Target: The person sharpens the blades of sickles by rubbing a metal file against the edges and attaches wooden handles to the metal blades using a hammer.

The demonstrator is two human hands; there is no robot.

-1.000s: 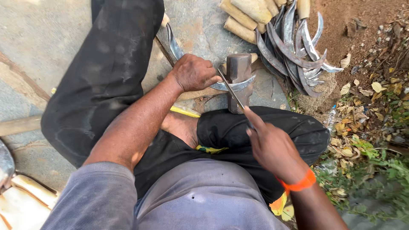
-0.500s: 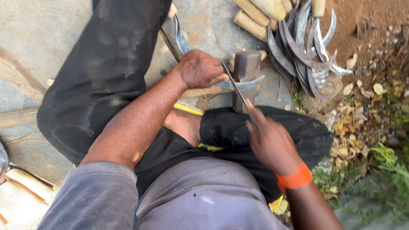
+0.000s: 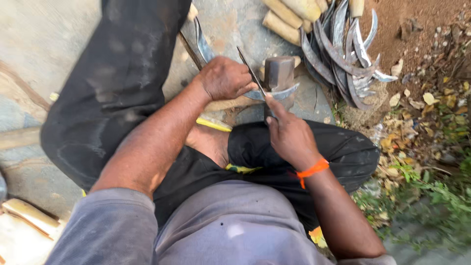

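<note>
On the small iron block (image 3: 279,71) at twelve o'clock, our left hand (image 3: 224,78) grips a sickle blade (image 3: 274,93); our right hand (image 3: 289,135), at six o'clock of it, clasps a thin file (image 3: 250,69) across the blade.

File's (image 3: 251,71) lower end seemingly hidden

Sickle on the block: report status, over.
Left hand pins sickle on block. Right hand runs file across blade. Sickle pile beside, clear.
</note>
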